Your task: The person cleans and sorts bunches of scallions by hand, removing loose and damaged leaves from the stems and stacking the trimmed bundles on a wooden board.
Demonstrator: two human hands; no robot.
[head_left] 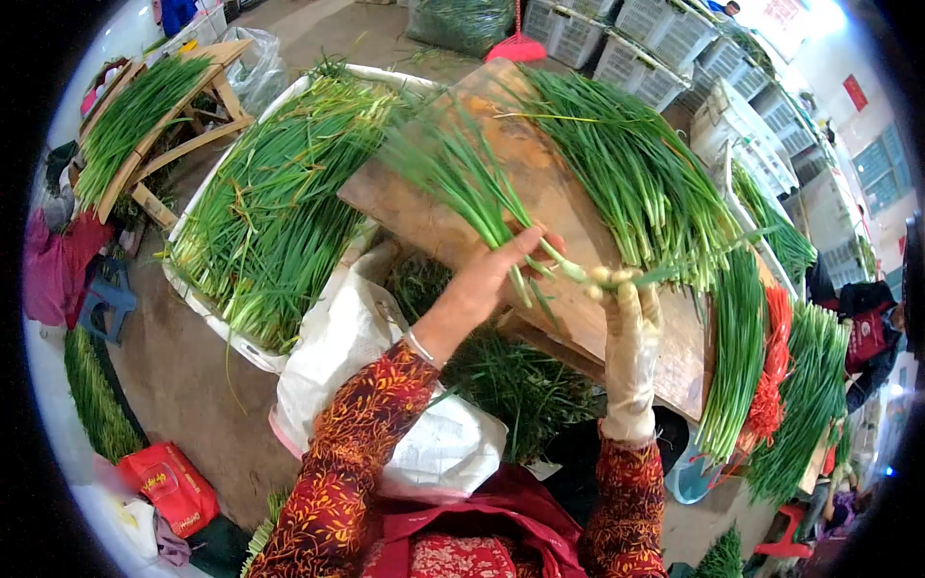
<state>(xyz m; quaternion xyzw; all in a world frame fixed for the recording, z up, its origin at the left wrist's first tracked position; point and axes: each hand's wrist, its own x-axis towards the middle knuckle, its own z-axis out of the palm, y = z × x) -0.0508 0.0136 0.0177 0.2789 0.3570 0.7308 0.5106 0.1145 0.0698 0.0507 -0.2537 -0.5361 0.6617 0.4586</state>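
Observation:
My bare left hand (487, 275) is closed around a small bunch of green onions (482, 197), held above a wooden board. Their leaves fan out to the upper left and are blurred at the tips. My right hand (626, 308), in a pale glove, pinches at the white root end of one stalk, just right of the left hand. A loose green leaf (665, 274) sticks out past the gloved fingertips. A large pile of green onions (626, 164) lies on the board (434, 183) beyond my hands.
A white crate (178, 279) heaped with green onions stands left, beside a white sack (342, 356). Red string (774, 356) hangs at the right by neat green onion bundles (732, 356). Stacked plastic crates (641, 72) and a red dustpan (515, 48) are at the back. Other people sit at both sides.

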